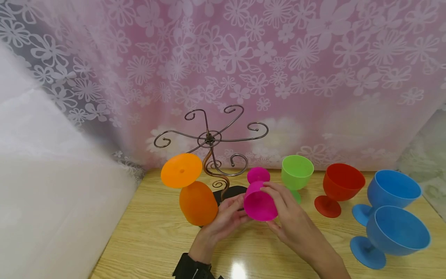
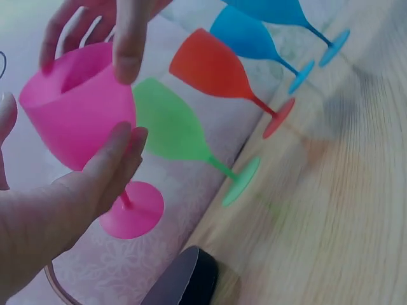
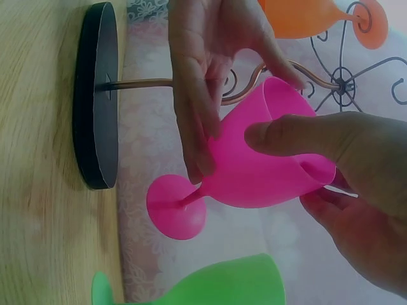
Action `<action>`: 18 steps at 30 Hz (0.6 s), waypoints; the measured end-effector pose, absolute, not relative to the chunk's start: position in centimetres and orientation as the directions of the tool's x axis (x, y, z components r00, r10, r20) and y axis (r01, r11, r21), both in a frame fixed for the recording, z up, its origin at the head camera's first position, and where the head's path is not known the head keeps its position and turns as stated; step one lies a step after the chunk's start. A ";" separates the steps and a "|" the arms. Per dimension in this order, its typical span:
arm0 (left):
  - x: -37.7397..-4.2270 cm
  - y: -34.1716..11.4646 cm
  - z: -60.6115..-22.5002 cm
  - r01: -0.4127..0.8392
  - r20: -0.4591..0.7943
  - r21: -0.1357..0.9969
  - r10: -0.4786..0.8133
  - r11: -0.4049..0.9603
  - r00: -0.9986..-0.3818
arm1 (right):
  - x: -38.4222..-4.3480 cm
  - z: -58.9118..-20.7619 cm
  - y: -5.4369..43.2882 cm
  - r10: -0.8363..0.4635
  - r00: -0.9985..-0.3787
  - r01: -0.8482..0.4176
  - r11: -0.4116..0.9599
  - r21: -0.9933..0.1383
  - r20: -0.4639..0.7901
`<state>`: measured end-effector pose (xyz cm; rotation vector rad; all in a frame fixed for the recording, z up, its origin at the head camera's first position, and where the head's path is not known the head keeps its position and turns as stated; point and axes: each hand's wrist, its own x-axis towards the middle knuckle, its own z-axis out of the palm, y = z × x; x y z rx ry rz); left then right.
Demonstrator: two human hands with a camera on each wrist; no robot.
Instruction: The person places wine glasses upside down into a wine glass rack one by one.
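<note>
We see the right hand [image 1: 296,223] pinching the bowl of the pink goblet [image 1: 259,205] between thumb and fingers near the rim; the left hand [image 1: 226,219] lays nearly straight fingers against the same bowl. The goblet is held tilted above the counter [image 1: 146,240], its mouth turned toward the person, in front of the metal stand [image 1: 209,139] with curled hooks. On the stand we note the orange goblet [image 1: 198,203], hanging foot uppermost. To the right, upright on the counter, we find the green goblet [image 1: 297,174], the red goblet [image 1: 343,182] and two blue goblets [image 1: 398,228]. Behind, we observe a pink floral cloth [image 1: 244,58].
</note>
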<state>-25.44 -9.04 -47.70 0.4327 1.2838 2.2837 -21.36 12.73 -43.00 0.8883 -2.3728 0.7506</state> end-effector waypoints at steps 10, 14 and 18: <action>-25.4 -8.8 -47.8 -0.291 -0.017 0.826 0.495 -0.483 -0.869 | -21.4 -43.0 13.0 -0.466 -0.682 -0.713 0.596 -0.369 0.564; -25.6 -9.0 -48.0 -0.265 -0.006 0.845 0.487 -0.464 -0.873 | -21.3 -42.6 13.6 -0.452 -0.732 -0.677 0.568 -0.468 0.509; -25.8 -9.2 -48.2 -0.229 0.015 0.871 0.489 -0.435 -0.872 | -21.5 -42.5 14.3 -0.383 -0.790 -0.613 0.526 -0.590 0.479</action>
